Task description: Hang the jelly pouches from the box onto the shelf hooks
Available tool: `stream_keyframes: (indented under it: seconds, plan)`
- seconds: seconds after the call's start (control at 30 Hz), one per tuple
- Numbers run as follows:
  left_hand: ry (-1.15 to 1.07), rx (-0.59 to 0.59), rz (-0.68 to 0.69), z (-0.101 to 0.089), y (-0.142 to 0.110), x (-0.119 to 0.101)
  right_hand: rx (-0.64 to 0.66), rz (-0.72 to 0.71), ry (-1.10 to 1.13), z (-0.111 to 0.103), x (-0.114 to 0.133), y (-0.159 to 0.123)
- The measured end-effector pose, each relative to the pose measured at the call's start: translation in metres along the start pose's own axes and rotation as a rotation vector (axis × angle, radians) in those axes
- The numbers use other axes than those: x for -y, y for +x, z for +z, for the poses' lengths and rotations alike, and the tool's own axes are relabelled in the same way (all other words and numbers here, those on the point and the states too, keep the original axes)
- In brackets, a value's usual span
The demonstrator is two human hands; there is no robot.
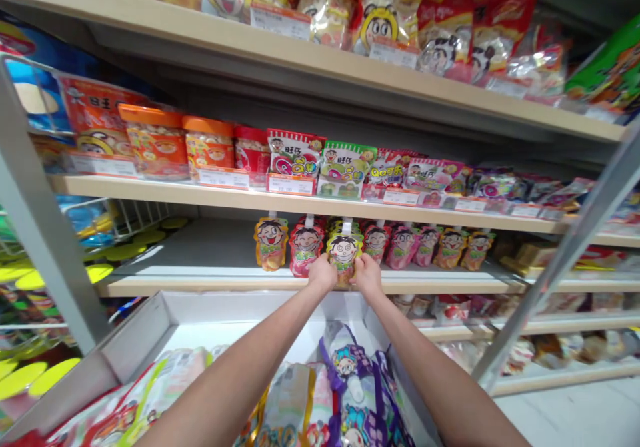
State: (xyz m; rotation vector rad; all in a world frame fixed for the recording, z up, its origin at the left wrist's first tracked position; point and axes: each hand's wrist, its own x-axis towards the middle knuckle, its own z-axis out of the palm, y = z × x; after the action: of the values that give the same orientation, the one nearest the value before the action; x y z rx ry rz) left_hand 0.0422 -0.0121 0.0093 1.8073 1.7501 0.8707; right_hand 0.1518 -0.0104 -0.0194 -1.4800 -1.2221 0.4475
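Note:
Both my arms reach forward to the lower shelf. My left hand and my right hand grip the two sides of a yellow-green spouted jelly pouch with a cartoon face and a white cap. It stands upright at the shelf's front edge. To its left are a red pouch and an orange pouch. On the right a row continues with another red pouch, a pink pouch and more orange ones. My fingertips are partly hidden behind the held pouch.
Below my arms sits an open white carton holding purple packs and other bagged goods. Candy bags and orange-lidded jars line the shelf above. Metal posts stand at the left and right. A wire rack is at left.

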Motion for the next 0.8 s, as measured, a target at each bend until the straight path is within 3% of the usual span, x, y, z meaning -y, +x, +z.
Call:
stream_keyframes:
  seconds: [0.23,0.53,0.67,0.8]
  plan:
    - [-0.008,0.025,-0.049,0.009,0.009,-0.01,-0.089,-0.078,-0.191,0.008,-0.014,0.025]
    - [0.004,0.007,-0.024,0.018,0.017,-0.015,-0.068,-0.015,-0.31,0.011,-0.024,0.042]
    - [-0.056,0.026,-0.006,0.017,0.007,-0.011,-0.053,-0.058,-0.382,0.002,-0.016,0.034]
    - [-0.193,0.096,0.12,0.009,-0.014,0.02,-0.039,-0.18,-0.333,-0.013,-0.007,0.003]
